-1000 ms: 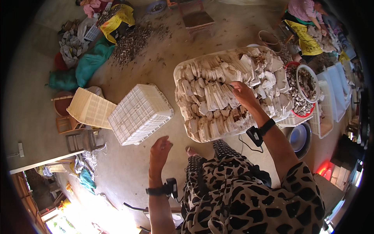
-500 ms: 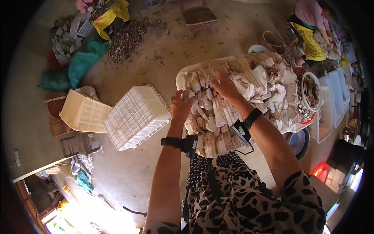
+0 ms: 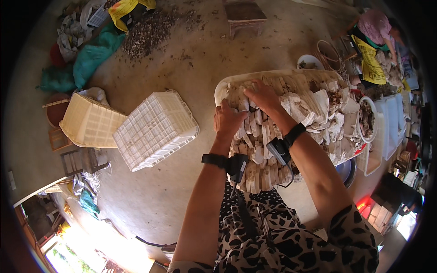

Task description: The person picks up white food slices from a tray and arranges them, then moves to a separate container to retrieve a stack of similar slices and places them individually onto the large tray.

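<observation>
A wide pale tray (image 3: 221,91) in front of me holds rows of long, pale brown pieces (image 3: 259,175) that look like sliced mushrooms, packed on edge. My left hand (image 3: 229,119) rests at the tray's left side, with thumb and fingers apart against the ends of the rows. Just right of it, my right hand (image 3: 265,98) reaches over the far left part, its spread fingers touching the upright pieces. No piece shows lifted in either hand. Larger whitish pieces (image 3: 296,109) lie loosely heaped on the tray's right half.
Left of the tray are a white crate (image 3: 157,129) and a cream basket (image 3: 88,120). A low stool (image 3: 245,12) stands at the far side. Dark scraps (image 3: 148,38) litter the floor by green sacks (image 3: 93,59). Another person (image 3: 375,29) works at far right, near a white-rimmed bowl (image 3: 368,119).
My left hand has shifted inward, and the pale piece seen in it before no longer shows. The right hand stays over the far rows. The whole view has shifted slightly.
</observation>
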